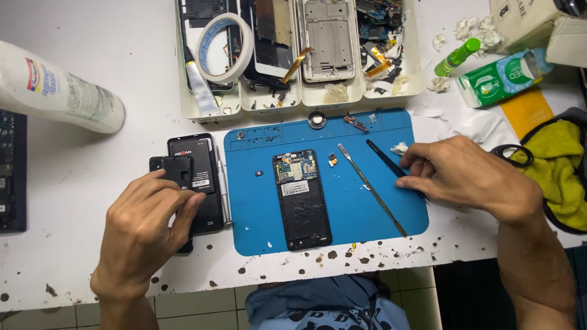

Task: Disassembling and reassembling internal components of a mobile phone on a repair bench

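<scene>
The left hand (143, 232) grips a black cover piece (173, 172), fingers closed on it, over a black battery (197, 183) just off the blue mat's (263, 232) left edge. The right hand (468, 174) pinches a black spudger (385, 160) near the mat's right edge. An opened phone (302, 198) lies mid-mat, a metal pry tool (372, 189) between it and the right hand. Parts trays (299, 98) line the tabletop's far edge.

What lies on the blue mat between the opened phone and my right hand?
In the head view, between the opened phone and the right hand lie a long metal spudger, a small loose part, and the black tool under the fingers.
</scene>
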